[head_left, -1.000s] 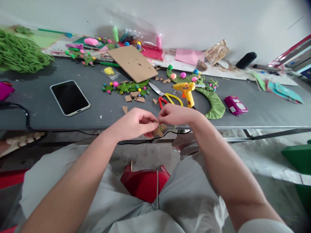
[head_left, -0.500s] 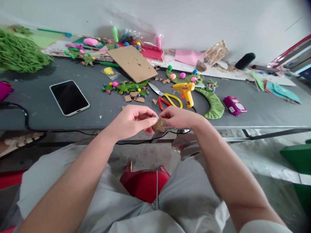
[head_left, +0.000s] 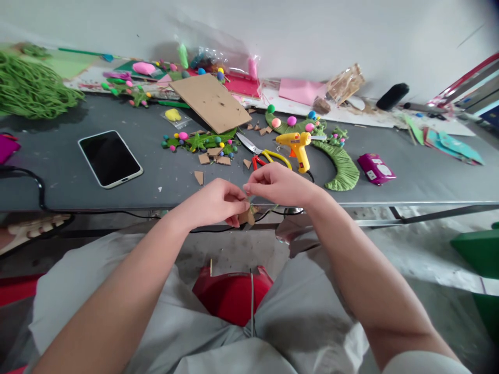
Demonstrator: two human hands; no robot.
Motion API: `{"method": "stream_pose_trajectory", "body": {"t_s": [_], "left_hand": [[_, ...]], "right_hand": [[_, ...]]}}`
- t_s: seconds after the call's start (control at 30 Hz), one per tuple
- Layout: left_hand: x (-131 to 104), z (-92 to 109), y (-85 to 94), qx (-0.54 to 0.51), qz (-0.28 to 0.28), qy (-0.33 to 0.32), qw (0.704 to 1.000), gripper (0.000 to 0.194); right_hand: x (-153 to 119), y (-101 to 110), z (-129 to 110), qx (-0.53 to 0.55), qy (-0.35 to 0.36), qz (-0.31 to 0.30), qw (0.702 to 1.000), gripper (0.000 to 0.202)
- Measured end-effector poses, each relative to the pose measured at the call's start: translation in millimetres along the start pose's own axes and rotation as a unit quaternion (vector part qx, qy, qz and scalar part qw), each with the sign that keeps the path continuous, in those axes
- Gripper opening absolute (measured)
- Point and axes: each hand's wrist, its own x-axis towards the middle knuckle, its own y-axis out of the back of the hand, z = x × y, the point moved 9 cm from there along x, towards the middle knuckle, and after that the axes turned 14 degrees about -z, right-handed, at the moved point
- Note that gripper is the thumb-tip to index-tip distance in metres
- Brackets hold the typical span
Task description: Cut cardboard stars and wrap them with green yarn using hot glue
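Note:
Just off the table's front edge, my left hand pinches a small brown cardboard piece between thumb and fingers. Some green yarn lies around the cardboard's upper part. My right hand is above and to the right, thumb and index finger pinched together on what looks like a thin strand of that yarn. Behind the right hand lie scissors with red and yellow handles, partly covered by it. A yellow glue gun rests beside them.
Cardboard scraps and a felt-ball-covered green piece lie ahead, below a cardboard sheet. A green-wrapped crescent and purple packet are right; a phone and green yarn pile left. A black cable runs along the front edge.
My right hand has lifted up and away from the cardboard piece, now covering part of the scissors' handles. My left hand has lowered slightly with the cardboard still in it.

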Motion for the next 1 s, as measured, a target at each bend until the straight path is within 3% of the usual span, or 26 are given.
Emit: {"method": "stream_pose_trajectory", "body": {"t_s": [0.27,0.57,0.8,1.0], "left_hand": [[1,1,9.2,-0.061,0.046,-0.007,0.997,0.023],[-10,9,36.9,-0.144,0.177,-0.059,0.972,0.022],[-13,16,38.3,-0.169,0.184,-0.11,0.962,0.023],[-14,16,39.3,-0.154,0.167,-0.13,0.965,0.026]], "right_hand": [[-17,-6,-24,-0.068,0.061,0.042,0.995,0.025],[-31,-6,-23,-0.174,-0.029,0.074,0.981,0.019],[-35,9,-17,-0.126,-0.037,0.093,0.987,0.022],[-29,6,-3,-0.014,-0.011,0.026,0.999,0.024]]}}
